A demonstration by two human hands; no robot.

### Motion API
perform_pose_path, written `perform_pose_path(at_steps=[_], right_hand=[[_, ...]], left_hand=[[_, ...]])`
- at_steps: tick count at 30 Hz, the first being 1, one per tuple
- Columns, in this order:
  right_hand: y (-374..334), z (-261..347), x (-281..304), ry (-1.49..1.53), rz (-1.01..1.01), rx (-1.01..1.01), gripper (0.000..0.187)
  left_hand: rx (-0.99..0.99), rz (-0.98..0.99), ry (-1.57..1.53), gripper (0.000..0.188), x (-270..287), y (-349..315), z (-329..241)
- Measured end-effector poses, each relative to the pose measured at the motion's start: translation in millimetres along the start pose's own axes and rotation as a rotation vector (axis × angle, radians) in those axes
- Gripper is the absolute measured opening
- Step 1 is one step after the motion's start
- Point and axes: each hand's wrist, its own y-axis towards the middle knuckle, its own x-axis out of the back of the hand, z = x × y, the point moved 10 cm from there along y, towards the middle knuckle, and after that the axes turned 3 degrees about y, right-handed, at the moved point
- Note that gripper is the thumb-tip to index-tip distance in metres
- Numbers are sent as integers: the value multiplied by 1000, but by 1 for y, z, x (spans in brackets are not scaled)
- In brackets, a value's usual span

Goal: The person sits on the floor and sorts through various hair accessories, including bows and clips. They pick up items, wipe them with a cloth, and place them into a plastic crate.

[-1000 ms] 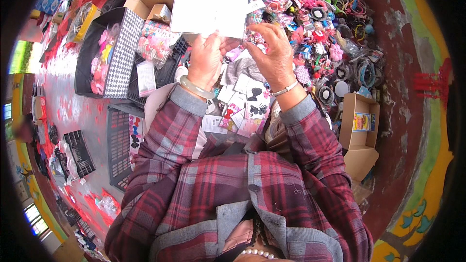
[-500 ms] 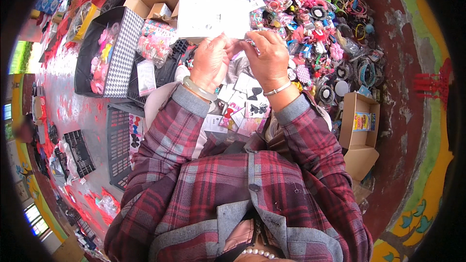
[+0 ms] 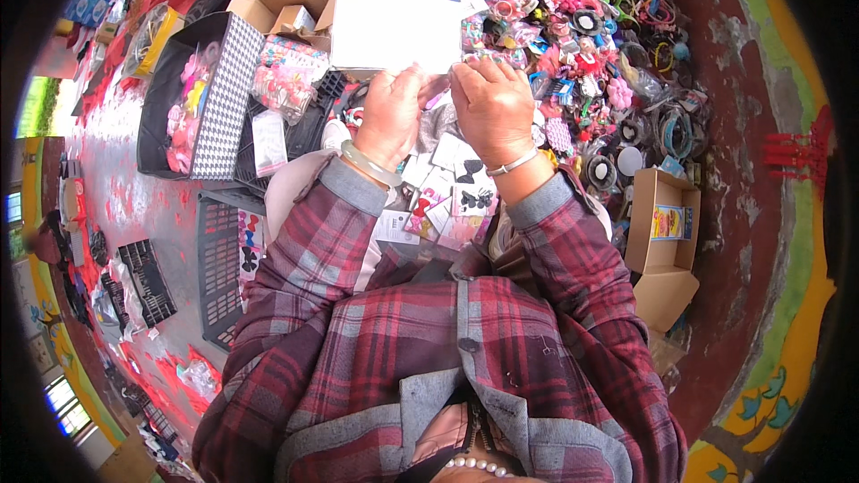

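Likely fingertip work: left hand (image 3: 389, 112), right hand (image 3: 497, 109) curled by white panel (image 3: 396, 29), grip hidden, can't tell; next needs fine control.

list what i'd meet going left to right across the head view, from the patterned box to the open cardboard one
Black-and-white houndstooth-patterned box → clear plastic bag with pink items → bare left hand → bare right hand → open brown cardboard box

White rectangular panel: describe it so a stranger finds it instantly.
Follow the red plaid sleeves to the left hand and right hand. Just beyond them is the white rectangular panel, broad and plain, unlike the colourful packaged accessories to its right.
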Motion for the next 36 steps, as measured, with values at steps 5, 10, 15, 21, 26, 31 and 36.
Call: perform_pose_path(at_steps=[5, 10, 15, 21, 26, 31, 36], right_hand=[[-3, 6, -1, -100, 3, 46, 6], [0, 7, 2, -93, -29, 42, 10], [1, -12, 0, 100, -57, -61, 10], [-29, -68, -51, 909, 118, -781, 4], [-28, -64, -60, 1368, 101, -831, 6], [-28, -64, -62, 1414, 85, -817, 5], [-24, -60, -54, 1214, 92, -737, 8]], left_hand=[[-102, 9, 164, 32, -5, -1, -4], [-64, 27, 211, 30, -5, -2, -1], [-75, 20, 145, 29, -7, -4, -6], [-6, 53, 57, 29, -6, -3, -4], [37, 34, -218, 26, -1, -1, 1], [112, -19, -353, 24, 7, 0, 7], [53, 18, -407, 26, -2, 1, -3]])
